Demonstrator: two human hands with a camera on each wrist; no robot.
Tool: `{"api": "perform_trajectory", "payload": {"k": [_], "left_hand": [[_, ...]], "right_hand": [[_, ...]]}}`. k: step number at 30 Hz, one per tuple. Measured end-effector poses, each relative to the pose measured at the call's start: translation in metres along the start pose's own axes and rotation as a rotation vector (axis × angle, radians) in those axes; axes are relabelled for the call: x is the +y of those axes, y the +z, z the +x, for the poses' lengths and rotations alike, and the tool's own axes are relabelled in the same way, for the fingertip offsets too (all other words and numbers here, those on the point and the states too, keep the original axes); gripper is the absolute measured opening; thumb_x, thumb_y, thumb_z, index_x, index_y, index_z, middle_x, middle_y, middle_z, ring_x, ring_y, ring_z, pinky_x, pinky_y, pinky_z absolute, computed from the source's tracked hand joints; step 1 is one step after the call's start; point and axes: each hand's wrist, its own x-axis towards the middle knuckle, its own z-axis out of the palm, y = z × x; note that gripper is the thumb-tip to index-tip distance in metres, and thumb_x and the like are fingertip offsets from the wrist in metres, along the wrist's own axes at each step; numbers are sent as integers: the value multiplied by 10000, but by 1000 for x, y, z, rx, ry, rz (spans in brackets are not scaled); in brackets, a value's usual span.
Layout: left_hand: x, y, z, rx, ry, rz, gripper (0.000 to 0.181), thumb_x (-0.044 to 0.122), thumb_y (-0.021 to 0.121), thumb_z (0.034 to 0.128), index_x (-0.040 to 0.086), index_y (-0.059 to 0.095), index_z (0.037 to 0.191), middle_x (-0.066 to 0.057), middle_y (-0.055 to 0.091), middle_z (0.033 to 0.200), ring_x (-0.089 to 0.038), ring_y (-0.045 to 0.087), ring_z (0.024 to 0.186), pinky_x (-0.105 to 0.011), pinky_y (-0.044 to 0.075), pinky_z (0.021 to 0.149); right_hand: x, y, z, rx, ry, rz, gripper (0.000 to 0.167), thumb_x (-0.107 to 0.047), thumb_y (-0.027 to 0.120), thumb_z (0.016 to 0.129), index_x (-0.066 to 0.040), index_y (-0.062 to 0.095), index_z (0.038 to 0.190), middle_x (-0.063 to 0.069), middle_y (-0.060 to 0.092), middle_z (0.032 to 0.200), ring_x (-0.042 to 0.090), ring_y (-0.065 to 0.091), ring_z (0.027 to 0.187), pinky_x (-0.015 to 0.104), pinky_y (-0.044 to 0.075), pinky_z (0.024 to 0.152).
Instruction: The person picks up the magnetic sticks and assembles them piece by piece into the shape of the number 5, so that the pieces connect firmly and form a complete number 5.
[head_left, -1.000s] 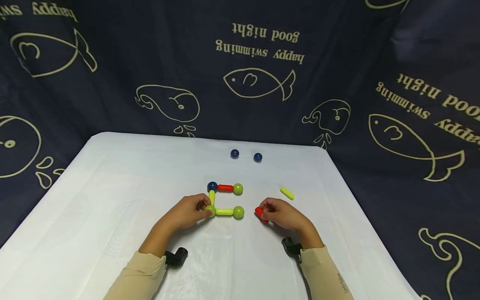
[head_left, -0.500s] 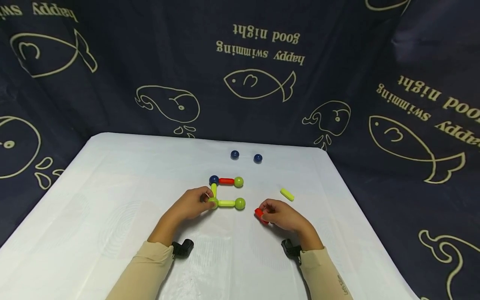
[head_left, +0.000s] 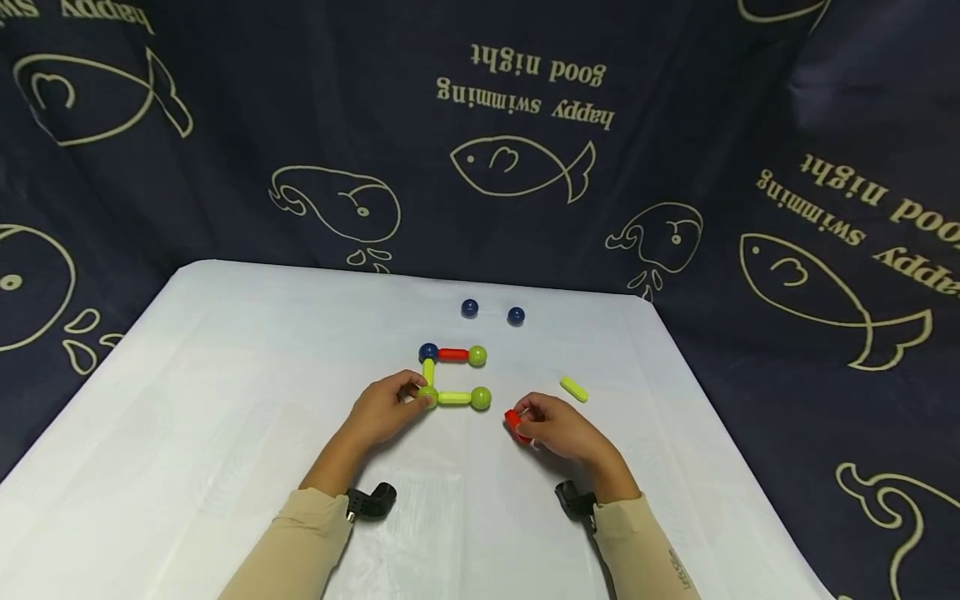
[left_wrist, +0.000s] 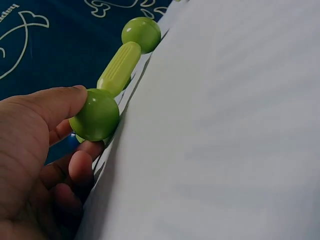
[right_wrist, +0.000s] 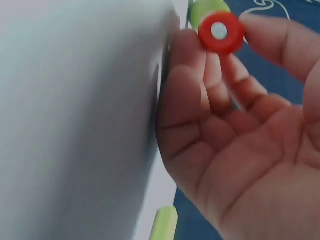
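My left hand (head_left: pixel 386 408) pinches the green ball (left_wrist: pixel 96 116) at the near left corner of a C-shaped frame of rods and balls. From that ball a yellow-green rod (head_left: pixel 454 398) runs right to another green ball (head_left: pixel 481 398). A second yellow-green rod (head_left: pixel 428 372) leads back to a dark blue ball (head_left: pixel 428 353), and from there a red rod (head_left: pixel 453 355) reaches a third green ball (head_left: pixel 477 356). Right of the frame, my right hand (head_left: pixel 561 427) pinches a loose red rod (head_left: pixel 516 425) between thumb and fingers. Its pale round end (right_wrist: pixel 219 31) faces the right wrist camera.
Two loose dark blue balls (head_left: pixel 469 308) lie toward the back of the white-covered table (head_left: pixel 300 317). A loose yellow-green rod (head_left: pixel 574 388) lies behind my right hand. Dark fish-printed cloth (head_left: pixel 525 233) hangs beyond the table.
The frame has slid away from me and slightly right, with my left hand still on its corner ball. My right hand, holding the red rod, has shifted slightly left.
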Motion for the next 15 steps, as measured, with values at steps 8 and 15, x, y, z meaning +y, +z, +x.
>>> {"api": "perform_trajectory", "payload": {"k": [8, 15], "left_hand": [[2, 0, 2, -16, 1, -7, 231, 285, 751, 890, 169, 681, 1078, 40, 688, 933, -119, 567, 774, -338, 439, 699], [-1, 2, 3, -9, -12, -5, 224, 280, 743, 898, 176, 683, 1087, 29, 695, 956, -122, 560, 760, -341, 432, 686]], "right_hand": [[-15, 11, 11, 111, 125, 127, 231, -71, 661, 917, -40, 603, 1139, 92, 626, 880, 215, 578, 727, 316, 486, 644], [-24, 23, 19, 166, 120, 162, 253, -75, 645, 923, -50, 589, 1168, 76, 662, 887, 202, 587, 728, 312, 461, 619]]}}
